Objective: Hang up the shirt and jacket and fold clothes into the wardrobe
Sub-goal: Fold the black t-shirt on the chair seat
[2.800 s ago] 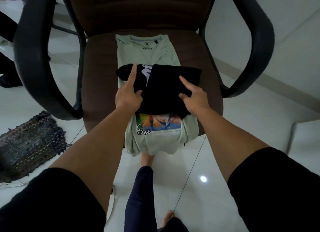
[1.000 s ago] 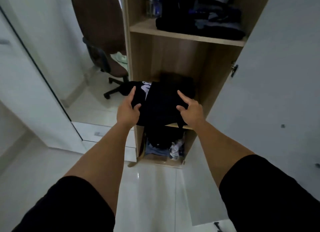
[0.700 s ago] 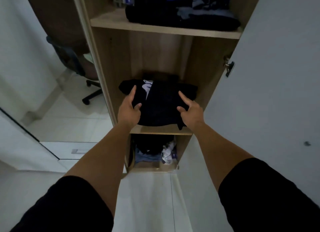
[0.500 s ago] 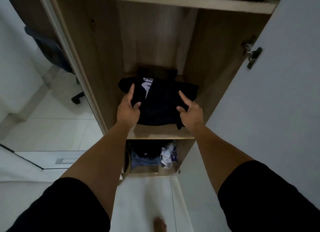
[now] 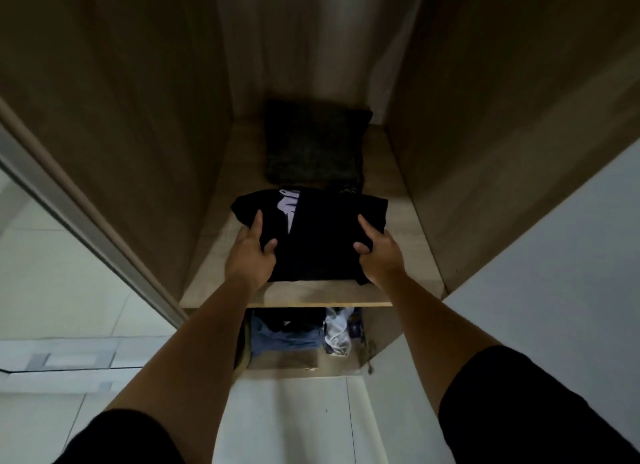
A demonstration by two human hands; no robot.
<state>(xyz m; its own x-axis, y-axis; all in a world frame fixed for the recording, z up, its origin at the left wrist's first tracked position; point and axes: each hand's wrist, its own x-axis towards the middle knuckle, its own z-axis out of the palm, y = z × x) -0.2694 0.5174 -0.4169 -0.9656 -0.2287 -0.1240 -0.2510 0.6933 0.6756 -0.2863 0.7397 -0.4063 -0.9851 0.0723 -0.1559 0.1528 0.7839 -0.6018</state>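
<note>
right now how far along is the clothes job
One dark folded piece already lies at the back of the shelf. In hand: the left hand and right hand hold a folded black shirt over it. Hanging isn't visible here.

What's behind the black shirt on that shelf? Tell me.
Behind the black shirt, held by the left hand and right hand, a dark folded garment lies at the back of the shelf. Its front edge is covered by the shirt, so contact cannot be told.
</note>
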